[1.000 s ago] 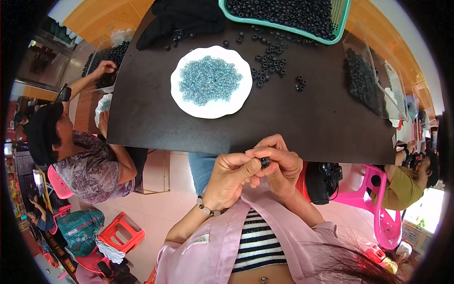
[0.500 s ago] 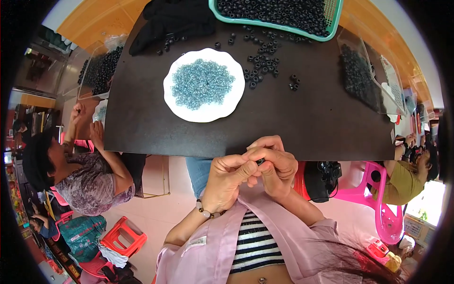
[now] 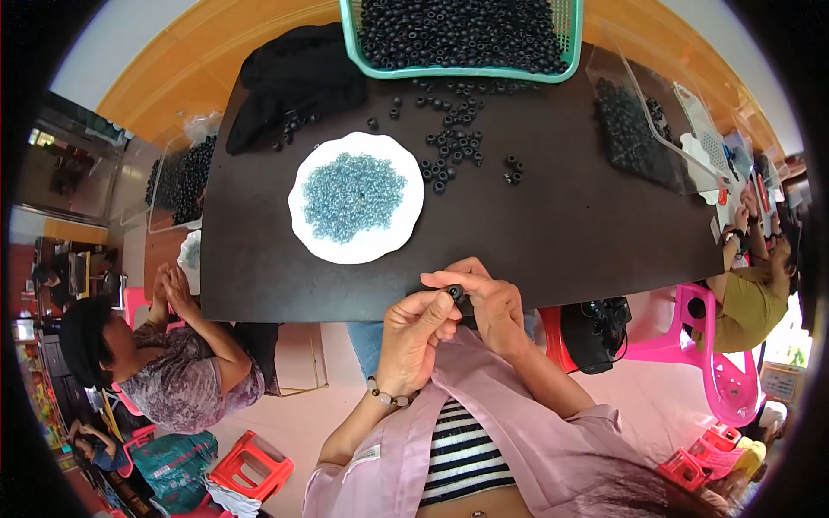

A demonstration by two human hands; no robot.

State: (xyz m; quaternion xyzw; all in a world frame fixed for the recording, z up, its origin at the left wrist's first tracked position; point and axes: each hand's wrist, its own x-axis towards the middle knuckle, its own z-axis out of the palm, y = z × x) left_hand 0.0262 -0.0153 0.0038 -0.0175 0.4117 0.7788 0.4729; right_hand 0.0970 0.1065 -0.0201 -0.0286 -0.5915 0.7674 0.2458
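Black ring (image 3: 454,294) pinched between fingertips of left hand (image 3: 417,335) and right hand (image 3: 490,304), just off near bench (image 3: 535,233) edge.

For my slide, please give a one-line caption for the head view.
Both hands, left hand and right hand, pinch a small black bead beside a dark table with a white plate of pale blue beads.

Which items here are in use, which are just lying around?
In use: small black ring pinched between left hand and right hand; white plate of blue beads; loose black rings; green basket.
Lying about: black cloth; clear tray; pink chair.
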